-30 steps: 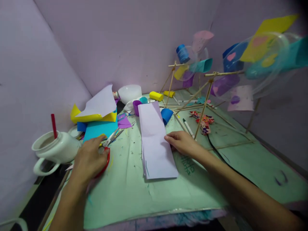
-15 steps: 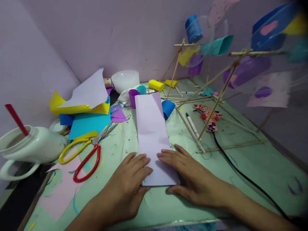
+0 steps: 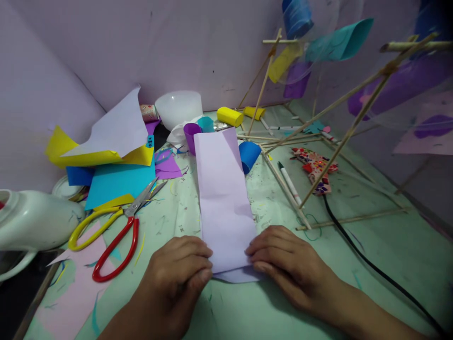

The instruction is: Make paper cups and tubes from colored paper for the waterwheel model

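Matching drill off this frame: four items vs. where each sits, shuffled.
Items:
1 scissors
2 paper
3 bowl
4 cable

Places:
A by the back wall
B near end pinched by left hand and right hand
C right of the paper, running toward the camera
D left of the paper, handles over a pink sheet

Pairs: 1-D, 2-B, 3-A, 4-C
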Demonstrator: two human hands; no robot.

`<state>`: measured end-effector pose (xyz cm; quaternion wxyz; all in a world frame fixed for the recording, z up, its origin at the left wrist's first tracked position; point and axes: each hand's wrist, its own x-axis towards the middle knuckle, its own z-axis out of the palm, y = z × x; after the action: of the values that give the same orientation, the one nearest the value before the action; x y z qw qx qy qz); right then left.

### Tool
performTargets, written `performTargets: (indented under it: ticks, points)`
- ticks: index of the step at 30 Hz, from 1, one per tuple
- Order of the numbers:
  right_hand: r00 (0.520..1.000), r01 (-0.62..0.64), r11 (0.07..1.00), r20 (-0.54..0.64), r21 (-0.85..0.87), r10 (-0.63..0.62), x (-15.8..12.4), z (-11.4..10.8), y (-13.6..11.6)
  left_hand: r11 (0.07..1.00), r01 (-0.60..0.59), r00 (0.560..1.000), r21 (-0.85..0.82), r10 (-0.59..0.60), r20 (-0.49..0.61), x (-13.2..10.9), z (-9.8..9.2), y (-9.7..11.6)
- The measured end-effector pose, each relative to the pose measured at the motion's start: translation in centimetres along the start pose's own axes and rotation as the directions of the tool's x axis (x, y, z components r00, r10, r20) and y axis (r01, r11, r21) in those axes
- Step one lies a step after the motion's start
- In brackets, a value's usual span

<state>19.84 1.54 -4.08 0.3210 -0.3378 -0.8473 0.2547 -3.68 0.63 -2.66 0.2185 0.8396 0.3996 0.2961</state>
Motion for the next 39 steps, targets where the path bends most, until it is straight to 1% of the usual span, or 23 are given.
performTargets:
  ticks: [2,5,7,9,11,12,14,15,17,19,22,26,28,30,32,34,39]
  points:
    - [0.999,-0.034,0.999,-0.021,-0.011,0.033,0.0,0.2,0.0,1.000,0.027,0.999,0.014,-0.026,-0.033,0.2,0.4,-0.1]
    - [0.992,-0.103,0.994,-0.081,-0.040,0.100,-0.2,0.7,0.1,0.989,0.089,0.992,0.119,-0.077,-0.098,0.4,1.2,-0.3]
    - [0.978,-0.165,0.983,-0.144,-0.076,0.153,-0.3,1.0,0.1,0.970,0.143,0.985,0.199,-0.119,-0.126,0.6,1.6,-0.4]
    - [0.961,-0.200,0.970,-0.218,-0.135,0.168,-0.2,1.2,0.1,0.946,0.187,0.978,0.266,-0.154,-0.139,0.8,1.9,-0.5]
    - [0.959,-0.159,0.962,-0.266,-0.224,0.097,-0.1,1.2,0.0,0.922,0.206,0.976,0.328,-0.169,-0.140,1.0,2.1,-0.5]
    - [0.964,-0.106,0.956,-0.264,-0.275,0.031,0.0,1.3,-0.1,0.911,0.208,0.976,0.356,-0.170,-0.136,1.1,2.1,-0.4]
    - [0.972,0.026,0.935,-0.211,-0.354,-0.106,0.2,1.3,-0.4,0.893,0.212,0.976,0.398,-0.176,-0.126,1.3,2.3,-0.4]
    - [0.972,0.076,0.923,-0.180,-0.376,-0.153,0.3,1.3,-0.5,0.885,0.213,0.976,0.414,-0.177,-0.124,1.4,2.3,-0.3]
    - [0.977,0.118,0.911,-0.120,-0.395,-0.179,0.5,1.5,-0.5,0.869,0.217,0.976,0.444,-0.180,-0.125,1.4,2.4,-0.2]
    - [0.985,0.101,0.910,-0.091,-0.403,-0.149,0.6,1.7,-0.4,0.858,0.222,0.975,0.462,-0.182,-0.129,1.4,2.4,-0.2]
    - [0.992,0.077,0.912,-0.064,-0.403,-0.112,0.7,1.8,-0.2,0.880,0.248,0.968,0.406,-0.205,-0.147,1.2,2.3,-0.3]
    - [0.992,0.054,0.919,-0.085,-0.391,-0.095,0.7,1.7,-0.2,0.940,0.298,0.944,0.165,-0.264,-0.197,1.1,1.9,-0.7]
    - [0.991,0.040,0.920,-0.100,-0.391,-0.086,0.6,1.7,-0.3,0.960,0.270,0.946,0.075,-0.250,-0.208,1.1,1.7,-0.8]
    - [0.991,0.040,0.921,-0.104,-0.388,-0.087,0.6,1.8,-0.3,0.977,0.210,0.963,0.028,-0.202,-0.181,1.1,1.4,-0.8]
    - [0.992,0.038,0.927,-0.099,-0.374,-0.081,0.5,1.8,-0.3,0.986,0.165,0.979,0.004,-0.163,-0.122,1.1,1.2,-0.7]
    - [0.995,0.027,0.937,-0.085,-0.348,-0.060,0.5,1.8,-0.2,0.989,0.151,0.986,0.009,-0.150,-0.068,1.1,1.1,-0.6]
    - [0.999,0.022,0.966,-0.029,-0.257,-0.030,0.7,1.5,0.2,0.977,0.174,0.985,0.123,-0.173,-0.022,0.9,1.2,-0.2]
